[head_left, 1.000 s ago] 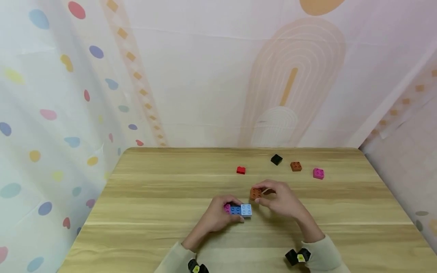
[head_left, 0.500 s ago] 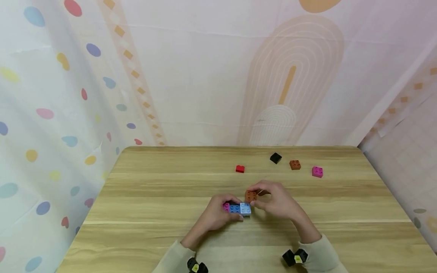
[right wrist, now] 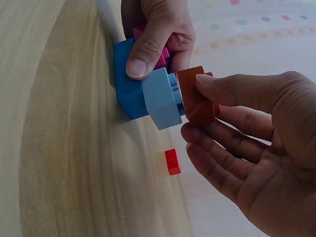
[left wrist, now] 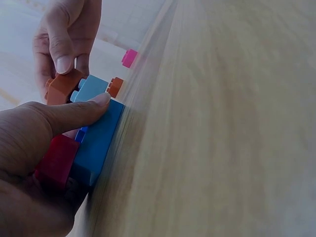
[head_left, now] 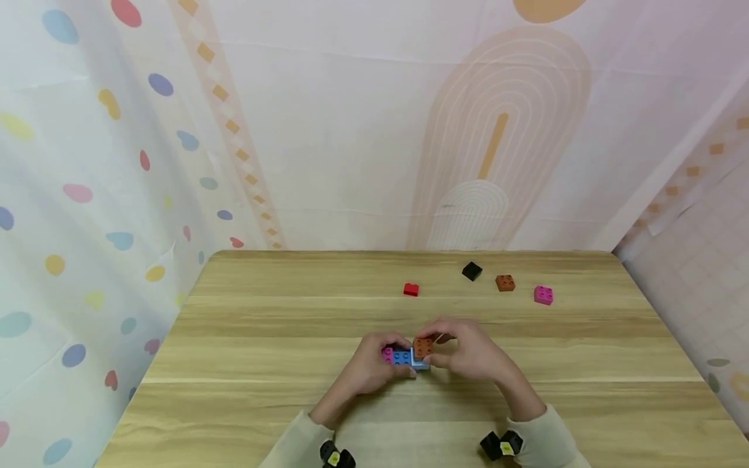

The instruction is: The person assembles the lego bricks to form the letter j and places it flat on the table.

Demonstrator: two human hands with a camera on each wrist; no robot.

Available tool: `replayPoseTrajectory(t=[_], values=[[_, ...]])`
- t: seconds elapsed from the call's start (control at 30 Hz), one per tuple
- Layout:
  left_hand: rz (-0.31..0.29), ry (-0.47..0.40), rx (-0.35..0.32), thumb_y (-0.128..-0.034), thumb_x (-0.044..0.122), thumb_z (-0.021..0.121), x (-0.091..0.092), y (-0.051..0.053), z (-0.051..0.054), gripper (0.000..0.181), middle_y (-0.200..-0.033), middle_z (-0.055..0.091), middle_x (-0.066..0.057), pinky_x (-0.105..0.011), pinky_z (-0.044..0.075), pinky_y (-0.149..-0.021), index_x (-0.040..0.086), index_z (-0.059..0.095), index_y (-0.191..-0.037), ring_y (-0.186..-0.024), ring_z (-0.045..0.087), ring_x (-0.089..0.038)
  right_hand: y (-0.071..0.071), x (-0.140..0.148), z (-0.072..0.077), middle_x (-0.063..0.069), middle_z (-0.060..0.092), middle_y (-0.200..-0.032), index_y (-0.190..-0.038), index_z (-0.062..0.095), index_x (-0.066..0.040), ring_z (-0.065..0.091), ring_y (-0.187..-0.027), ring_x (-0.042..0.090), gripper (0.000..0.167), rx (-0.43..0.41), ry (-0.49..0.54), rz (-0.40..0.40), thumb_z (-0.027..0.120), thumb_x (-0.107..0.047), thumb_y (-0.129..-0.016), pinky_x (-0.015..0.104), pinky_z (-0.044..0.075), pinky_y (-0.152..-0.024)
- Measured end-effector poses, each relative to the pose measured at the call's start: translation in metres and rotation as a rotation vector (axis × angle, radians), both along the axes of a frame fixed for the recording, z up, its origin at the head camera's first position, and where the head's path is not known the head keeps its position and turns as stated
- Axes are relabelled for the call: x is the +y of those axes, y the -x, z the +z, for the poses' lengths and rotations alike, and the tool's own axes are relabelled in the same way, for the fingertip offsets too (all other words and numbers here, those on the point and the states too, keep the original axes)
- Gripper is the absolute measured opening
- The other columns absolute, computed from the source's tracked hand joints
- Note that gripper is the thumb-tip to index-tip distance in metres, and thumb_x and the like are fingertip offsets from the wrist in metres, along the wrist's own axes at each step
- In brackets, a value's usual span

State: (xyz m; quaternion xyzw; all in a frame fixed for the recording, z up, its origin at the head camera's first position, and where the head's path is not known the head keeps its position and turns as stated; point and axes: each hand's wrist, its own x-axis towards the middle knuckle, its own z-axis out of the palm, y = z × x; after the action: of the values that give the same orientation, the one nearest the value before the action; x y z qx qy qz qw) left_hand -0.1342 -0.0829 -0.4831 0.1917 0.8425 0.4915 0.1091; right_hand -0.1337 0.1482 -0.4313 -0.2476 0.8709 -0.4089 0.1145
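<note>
My left hand (head_left: 374,365) grips a joined block piece on the table: a long blue brick (left wrist: 101,143) with a pink brick (left wrist: 58,160) on one end and a light blue brick (right wrist: 162,98) on the other. Between thumb and fingers my right hand (head_left: 471,351) pinches an orange-brown brick (right wrist: 196,96). That brick is over the light blue one, a little tilted, with studs of the light blue brick still showing below it in the right wrist view. Whether the two touch at an edge I cannot tell.
Behind the hands on the wooden table (head_left: 263,325) lie a red brick (head_left: 411,290), a black brick (head_left: 472,271), a second orange-brown brick (head_left: 506,283) and a loose pink brick (head_left: 543,295). A patterned curtain (head_left: 351,130) hangs along the table's far edge.
My right hand has moved left and toward me, bringing the orange-brown brick from beside the light blue brick to above it. The left hand keeps its hold in place.
</note>
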Motion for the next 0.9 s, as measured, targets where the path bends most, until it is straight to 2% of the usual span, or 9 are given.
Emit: replayPoseTrajectory(t=[0.17, 0.43, 0.7, 0.9], values=[[0.004, 0.003, -0.005, -0.0754, 0.018, 0.092, -0.0005, 0.0008, 0.0011, 0.035, -0.112, 0.075, -0.001, -0.035, 0.049, -0.092, 0.014, 0.076, -0.106, -0.105, 0.063, -0.018, 0.0002, -0.0022, -0.0009, -0.006, 0.073, -0.118, -0.119, 0.075, -0.022, 0.068, -0.106, 0.015, 0.032, 0.0, -0.039, 0.011, 0.082, -0.02, -0.087, 0.041, 0.055, -0.095], [-0.002, -0.007, -0.011, -0.0754, 0.017, 0.092, 0.0, 0.0003, 0.0017, 0.034, -0.112, 0.075, -0.002, -0.035, 0.049, -0.091, 0.015, 0.076, -0.105, -0.104, 0.063, -0.018, -0.001, -0.004, -0.0022, -0.005, 0.074, -0.117, -0.119, 0.075, -0.018, 0.067, -0.111, 0.018, 0.032, 0.005, -0.025, 0.019, 0.082, -0.018, -0.088, 0.041, 0.056, -0.096], [0.003, -0.008, -0.013, -0.0751, 0.017, 0.092, 0.0, 0.0006, 0.0029, 0.033, -0.111, 0.075, -0.002, -0.033, 0.049, -0.09, 0.015, 0.076, -0.104, -0.103, 0.063, -0.018, -0.0004, -0.0056, -0.0012, -0.002, 0.074, -0.114, -0.117, 0.076, -0.015, 0.066, -0.104, 0.017, 0.03, -0.062, 0.014, 0.001, 0.082, -0.017, -0.088, 0.044, 0.057, -0.094], [-0.006, 0.001, -0.052, -0.0749, 0.019, 0.093, -0.0011, 0.0002, 0.0041, 0.036, -0.115, 0.074, -0.002, -0.036, 0.051, -0.09, 0.017, 0.076, -0.107, -0.103, 0.062, -0.017, 0.0006, -0.0045, -0.0016, 0.001, 0.073, -0.12, -0.118, 0.077, -0.017, 0.065, -0.109, 0.02, 0.031, -0.117, 0.026, -0.015, 0.083, -0.019, -0.087, 0.047, 0.056, -0.096]])
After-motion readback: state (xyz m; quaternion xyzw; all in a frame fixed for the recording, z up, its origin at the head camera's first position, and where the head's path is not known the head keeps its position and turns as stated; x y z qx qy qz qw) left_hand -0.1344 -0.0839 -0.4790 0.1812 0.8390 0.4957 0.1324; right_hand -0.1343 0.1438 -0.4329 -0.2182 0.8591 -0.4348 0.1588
